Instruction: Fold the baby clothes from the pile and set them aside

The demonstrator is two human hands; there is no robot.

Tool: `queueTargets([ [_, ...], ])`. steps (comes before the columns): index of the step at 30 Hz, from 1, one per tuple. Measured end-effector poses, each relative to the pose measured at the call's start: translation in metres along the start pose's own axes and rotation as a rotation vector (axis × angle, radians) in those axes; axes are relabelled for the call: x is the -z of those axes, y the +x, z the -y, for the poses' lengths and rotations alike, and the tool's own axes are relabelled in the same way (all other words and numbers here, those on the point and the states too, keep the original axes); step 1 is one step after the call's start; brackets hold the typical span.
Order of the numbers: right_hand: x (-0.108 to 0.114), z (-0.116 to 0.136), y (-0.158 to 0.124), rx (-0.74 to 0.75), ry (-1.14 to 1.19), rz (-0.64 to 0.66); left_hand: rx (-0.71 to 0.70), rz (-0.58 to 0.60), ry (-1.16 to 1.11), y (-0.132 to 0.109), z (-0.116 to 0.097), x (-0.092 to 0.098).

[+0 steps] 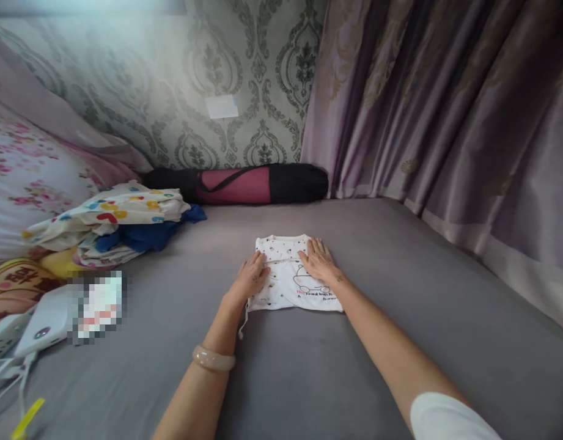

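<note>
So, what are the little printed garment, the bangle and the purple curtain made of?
Garment: probably cotton, matte, lying soft and flat. Bangle: perhaps polished stone or resin, judging by its glossy highlights; can't tell which. Curtain: likely satiny fabric, its folds showing a sheen.

- The bed (pixel 446 287) wears a plain gray cover, mostly smooth.
- Around its middle, well apart from the far and right edges, a small white garment (pixel 281 290) lies spread flat, printed with small motifs, a line drawing and lettering; a short cord (pixel 243 321) trails from its left side onto the cover.
- Along the far edge lies a long bag (pixel 238 185), black at both ends and maroon between.
- Toward the far left corner sits a heap of clothes (pixel 129 205), a colorfully patterned white cloth above blue fabric.
- Nearer along the left edge rests a white device (pixel 47 321) with cables, beside a pixelated item (pixel 100 305).
</note>
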State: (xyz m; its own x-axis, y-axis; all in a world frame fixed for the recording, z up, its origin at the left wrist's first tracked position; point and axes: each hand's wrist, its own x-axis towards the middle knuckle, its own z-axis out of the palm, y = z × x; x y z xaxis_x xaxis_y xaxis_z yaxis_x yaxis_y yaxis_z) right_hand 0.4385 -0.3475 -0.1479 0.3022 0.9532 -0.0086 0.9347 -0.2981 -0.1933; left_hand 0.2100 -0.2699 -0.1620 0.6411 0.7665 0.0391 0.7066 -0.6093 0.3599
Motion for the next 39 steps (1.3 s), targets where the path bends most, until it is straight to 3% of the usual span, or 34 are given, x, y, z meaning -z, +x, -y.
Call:
queueTargets([
  [5, 0.005, 0.001, 0.001, -0.005, 0.006, 0.019, -0.017, -0.084, -0.063, -0.007, 0.002, -0.005],
  [10, 0.008, 0.017, 0.001, 0.138, -0.026, -0.11, -0.039, -0.144, -0.089, -0.011, 0.002, -0.007],
  [15, -0.002, 0.029, 0.001, 0.204, -0.024, 0.014, -0.078, -0.196, -0.102, -0.011, 0.01, -0.012],
  [20, -0.006, 0.028, 0.002, 0.198, -0.041, 0.045, -0.095, -0.214, -0.114, -0.009, 0.016, -0.015],
  [27, 0.01, 0.036, 0.006, 0.147, -0.007, 0.146, -0.095, -0.244, -0.145, -0.011, 0.014, -0.015],
  [30, 0.017, 0.054, 0.01, 0.189, 0.01, 0.069, -0.101, -0.285, -0.169, -0.009, 0.015, -0.017],
  [34, 0.007, 0.079, 0.013, 0.321, 0.047, 0.004, -0.138, -0.325, -0.186, -0.008, 0.018, -0.019],
  [39, -0.014, 0.084, 0.014, 0.305, 0.028, 0.009, -0.148, -0.346, -0.188, -0.009, 0.021, -0.019],
])
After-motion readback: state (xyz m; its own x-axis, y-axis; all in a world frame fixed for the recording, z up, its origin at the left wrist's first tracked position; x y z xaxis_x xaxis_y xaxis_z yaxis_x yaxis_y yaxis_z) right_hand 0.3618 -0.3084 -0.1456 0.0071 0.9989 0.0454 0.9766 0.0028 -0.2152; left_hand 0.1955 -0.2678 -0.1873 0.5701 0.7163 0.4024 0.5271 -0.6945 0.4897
